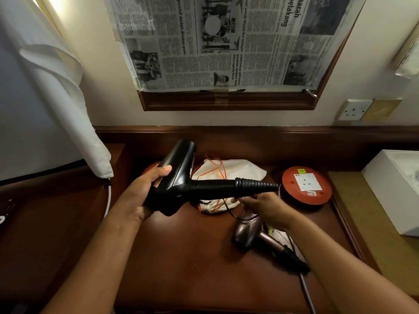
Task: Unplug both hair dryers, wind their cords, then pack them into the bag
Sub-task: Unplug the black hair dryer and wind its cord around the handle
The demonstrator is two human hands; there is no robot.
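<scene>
— So where is the black hair dryer (179, 177) now?

— Up off the tabletop (181, 257), held at mid-scene. The left hand (145, 193) grips its body from the left, thumb laid over the top of the housing, fingers wrapped beneath. Its barrel points to the far side, and the handle runs out to the right, ending in a ribbed black sleeve.

— And the right hand (265, 206)?

— Just under that ribbed end. Its fingers are drawn together round the thin black cord (229, 210), which loops down below the handle. It looks like a pinch, though the fingertips are partly hidden, so I would not swear to it.

— The other dryer?

— A bronze hair dryer (249, 232) lies on the tabletop, near and to the right, partly under the right wrist. Its handle points to the near right, and a grey cord (306, 286) leaves it toward the near edge.

— The bag?

— A white drawstring bag (229, 172) with orange strings lies flat on the tabletop behind the held dryer, partly hidden by it.

— Anything else around?

— A round red extension reel (306, 184) with a white socket on its face sits to the right of the bag. A white box (394, 189) stands at the far right. On the wall there is a white wall socket (354, 109), and a newspaper sheet (226, 41) covers a wooden frame. White cloth (56, 87) hangs at the left.
</scene>
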